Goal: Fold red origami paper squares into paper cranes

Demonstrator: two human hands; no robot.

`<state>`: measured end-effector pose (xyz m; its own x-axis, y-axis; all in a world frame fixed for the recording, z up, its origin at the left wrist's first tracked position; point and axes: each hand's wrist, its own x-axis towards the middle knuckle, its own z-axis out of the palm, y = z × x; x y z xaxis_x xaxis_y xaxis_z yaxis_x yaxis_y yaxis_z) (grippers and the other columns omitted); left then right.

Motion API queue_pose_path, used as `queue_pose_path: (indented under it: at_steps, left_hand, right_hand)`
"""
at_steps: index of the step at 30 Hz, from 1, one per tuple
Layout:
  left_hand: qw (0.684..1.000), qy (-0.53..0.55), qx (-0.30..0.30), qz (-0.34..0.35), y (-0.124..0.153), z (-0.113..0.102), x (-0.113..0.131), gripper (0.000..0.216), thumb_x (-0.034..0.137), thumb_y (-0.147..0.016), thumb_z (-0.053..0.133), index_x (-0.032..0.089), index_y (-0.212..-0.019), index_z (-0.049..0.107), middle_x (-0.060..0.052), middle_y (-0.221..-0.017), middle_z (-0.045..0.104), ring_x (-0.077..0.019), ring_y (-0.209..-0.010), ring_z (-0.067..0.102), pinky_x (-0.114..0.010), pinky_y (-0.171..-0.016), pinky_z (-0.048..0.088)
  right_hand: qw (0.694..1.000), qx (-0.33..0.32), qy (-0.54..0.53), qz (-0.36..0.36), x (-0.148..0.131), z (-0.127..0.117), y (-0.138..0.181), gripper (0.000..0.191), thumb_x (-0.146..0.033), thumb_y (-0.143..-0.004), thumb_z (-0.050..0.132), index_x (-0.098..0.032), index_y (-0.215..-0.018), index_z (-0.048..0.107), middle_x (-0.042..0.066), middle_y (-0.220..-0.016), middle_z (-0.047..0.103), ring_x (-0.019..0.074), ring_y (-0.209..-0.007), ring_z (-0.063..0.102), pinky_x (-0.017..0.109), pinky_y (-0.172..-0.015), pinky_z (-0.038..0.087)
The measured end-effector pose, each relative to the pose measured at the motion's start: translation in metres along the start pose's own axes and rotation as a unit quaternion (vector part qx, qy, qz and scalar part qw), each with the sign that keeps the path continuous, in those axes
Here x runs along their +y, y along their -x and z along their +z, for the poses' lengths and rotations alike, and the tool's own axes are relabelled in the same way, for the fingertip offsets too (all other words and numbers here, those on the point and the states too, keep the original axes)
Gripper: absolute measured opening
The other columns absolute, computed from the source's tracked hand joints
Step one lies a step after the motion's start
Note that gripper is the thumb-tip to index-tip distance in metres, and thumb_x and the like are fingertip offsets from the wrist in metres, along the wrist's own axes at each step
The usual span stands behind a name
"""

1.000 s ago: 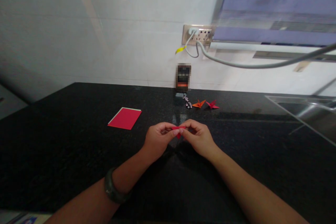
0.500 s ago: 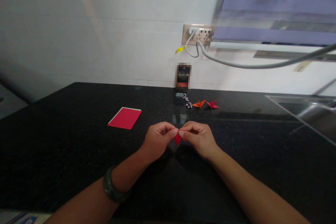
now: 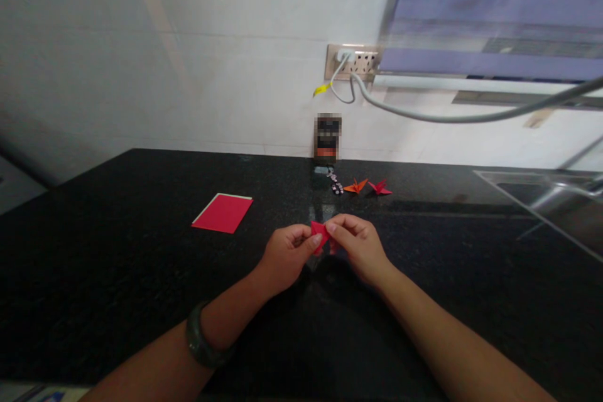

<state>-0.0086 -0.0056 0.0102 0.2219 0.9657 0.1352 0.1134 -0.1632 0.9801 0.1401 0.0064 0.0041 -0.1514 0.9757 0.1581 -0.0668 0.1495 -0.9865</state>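
Both hands pinch a small folded red paper piece [image 3: 320, 231] just above the black countertop [image 3: 117, 251]. My left hand [image 3: 285, 256], with a dark bracelet on its wrist, grips the piece from the left with curled fingers. My right hand [image 3: 358, 245] pinches the piece's right side between thumb and fingers. Much of the paper is hidden between the fingertips.
A stack of red paper sheets [image 3: 222, 213] lies to the left. Near the wall sit an orange folded figure [image 3: 355, 186], a red folded figure [image 3: 379, 188], a patterned one [image 3: 336, 184] and a small dark object [image 3: 327, 137]. A sink [image 3: 556, 201] is at right; a cable [image 3: 424, 114] hangs from a wall socket.
The red piece has been turned between the fingertips: first a flat strip held level, then a point hanging down, now raised with its flap showing upward. The hands stayed in place.
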Motion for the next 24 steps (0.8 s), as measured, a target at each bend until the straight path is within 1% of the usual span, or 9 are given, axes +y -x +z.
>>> queue_pose_path:
  at_steps: [3,6,8,11,13,15,17,20,24]
  left_hand:
    - [1.000,-0.010,-0.016,-0.003,0.000,-0.001,-0.002,0.019,0.030,-0.073,0.057,0.015,-0.060,0.060,0.000,-0.058,0.060,-0.0114,-0.055,0.053,-0.022,-0.054,0.039]
    - [0.998,-0.034,-0.052,0.015,0.001,-0.001,-0.006,0.018,0.030,-0.074,0.056,0.015,-0.064,0.061,0.000,-0.060,0.060,-0.0112,-0.056,0.051,-0.022,-0.054,0.038]
    - [0.997,-0.046,-0.061,0.023,0.001,-0.001,-0.007,0.019,0.030,-0.075,0.055,0.015,-0.066,0.061,0.001,-0.059,0.058,-0.0103,-0.054,0.048,-0.021,-0.052,0.036]
    - [0.996,-0.067,-0.059,0.032,0.002,-0.001,-0.005,0.021,0.030,-0.074,0.055,0.013,-0.062,0.059,0.002,-0.054,0.052,-0.0089,-0.050,0.043,-0.021,-0.049,0.033]
    - [0.994,-0.077,-0.062,0.040,0.003,-0.001,-0.003,0.022,0.031,-0.074,0.055,0.013,-0.062,0.058,0.002,-0.055,0.052,-0.0091,-0.052,0.044,-0.021,-0.051,0.034]
    - [0.994,-0.079,-0.064,0.043,0.003,-0.001,-0.003,0.022,0.031,-0.075,0.054,0.013,-0.063,0.058,0.002,-0.056,0.052,-0.0093,-0.053,0.044,-0.021,-0.052,0.034]
    - [0.995,-0.075,-0.062,0.034,0.002,-0.001,-0.004,0.022,0.031,-0.076,0.053,0.013,-0.065,0.058,0.002,-0.056,0.052,-0.0090,-0.053,0.044,-0.021,-0.051,0.034]
    - [0.997,-0.057,-0.059,0.008,-0.002,-0.001,-0.008,0.021,0.032,-0.076,0.052,0.013,-0.069,0.060,0.002,-0.059,0.054,-0.0091,-0.054,0.046,-0.020,-0.052,0.035]
    - [0.999,0.005,-0.040,-0.021,-0.007,-0.002,-0.014,0.021,0.031,-0.077,0.050,0.014,-0.082,0.061,-0.001,-0.068,0.060,-0.0109,-0.059,0.052,-0.022,-0.058,0.041]
  right_hand:
    - [0.999,-0.021,-0.006,0.028,-0.001,0.003,0.001,0.021,-0.036,-0.066,0.067,-0.016,-0.071,0.060,-0.002,-0.058,0.059,0.0082,-0.048,0.050,0.020,-0.043,0.037]
    - [0.999,-0.024,-0.008,0.048,-0.001,0.005,0.001,0.023,-0.035,-0.063,0.070,-0.016,-0.071,0.059,-0.003,-0.057,0.057,0.0076,-0.046,0.050,0.019,-0.043,0.036]
    - [0.999,-0.030,-0.007,0.043,-0.001,0.005,0.001,0.023,-0.035,-0.064,0.070,-0.016,-0.065,0.057,-0.004,-0.054,0.055,0.0070,-0.045,0.048,0.019,-0.043,0.035]
    - [0.999,-0.038,-0.009,0.008,-0.005,0.004,0.002,0.027,-0.036,-0.064,0.070,-0.015,-0.055,0.054,-0.004,-0.050,0.053,0.0060,-0.044,0.045,0.019,-0.043,0.034]
    - [0.999,-0.041,-0.008,-0.009,-0.008,0.005,0.003,0.029,-0.036,-0.064,0.070,-0.015,-0.053,0.054,-0.004,-0.048,0.052,0.0056,-0.043,0.043,0.019,-0.043,0.033]
    - [1.000,-0.031,0.000,-0.007,-0.009,0.005,0.004,0.031,-0.037,-0.063,0.070,-0.015,-0.052,0.053,-0.004,-0.047,0.051,0.0056,-0.042,0.042,0.020,-0.042,0.032]
    - [1.000,-0.017,0.010,0.010,-0.008,0.005,0.003,0.030,-0.039,-0.064,0.069,-0.015,-0.053,0.053,-0.004,-0.047,0.053,0.0060,-0.042,0.042,0.020,-0.042,0.032]
    - [0.999,-0.012,0.018,0.035,-0.002,0.004,0.000,0.030,-0.040,-0.069,0.064,-0.015,-0.058,0.055,-0.003,-0.049,0.054,0.0065,-0.042,0.044,0.020,-0.043,0.034]
    - [0.999,0.002,0.005,0.041,0.005,0.002,-0.004,0.027,-0.041,-0.073,0.058,-0.015,-0.066,0.055,-0.003,-0.055,0.052,0.0067,-0.045,0.044,0.021,-0.044,0.038]
